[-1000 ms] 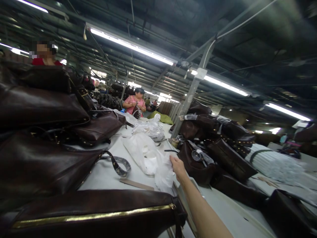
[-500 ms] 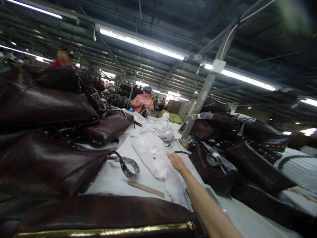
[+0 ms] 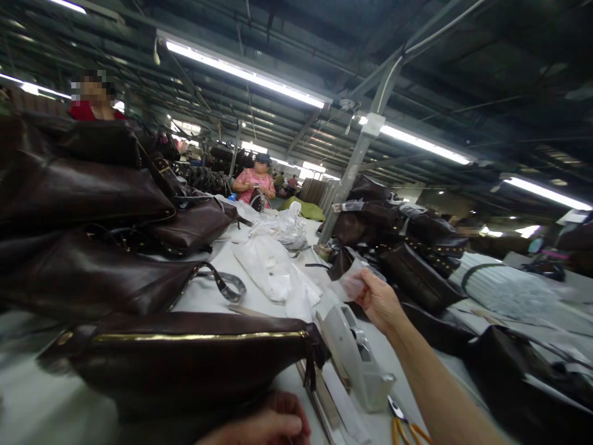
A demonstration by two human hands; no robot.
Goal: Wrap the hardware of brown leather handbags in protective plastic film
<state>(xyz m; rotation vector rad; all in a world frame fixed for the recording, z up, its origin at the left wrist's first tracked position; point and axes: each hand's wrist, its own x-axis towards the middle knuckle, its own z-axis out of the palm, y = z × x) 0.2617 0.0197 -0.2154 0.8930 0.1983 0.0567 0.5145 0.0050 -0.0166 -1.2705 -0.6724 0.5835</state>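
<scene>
My right hand (image 3: 377, 300), reaching over the right side of the table, pinches a thin translucent white sheet (image 3: 345, 285) between thumb and fingers. Below that hand stands a pale tape dispenser (image 3: 356, 355). At the bottom edge, my left hand (image 3: 275, 420) is closed with curled fingers, just under a dark brown leather bag (image 3: 185, 364); what it holds, if anything, is hidden. The bag lies with its gold zipper facing up and a tassel hanging at the right end. An orange-handled cutting tool (image 3: 403, 423) lies beside the dispenser.
Dark bags are piled at the left (image 3: 92, 272) and right (image 3: 417, 272). White wrapping (image 3: 266, 266) spreads along the table's middle. A metal post (image 3: 347, 179) rises behind. One person in pink (image 3: 254, 182) works at the far end; another in red (image 3: 95, 111) is behind the left pile.
My right hand has moved right, off the white wrapping, and now holds a translucent sheet. My left hand has come into view at the bottom. The view has shifted, showing more of the front bag.
</scene>
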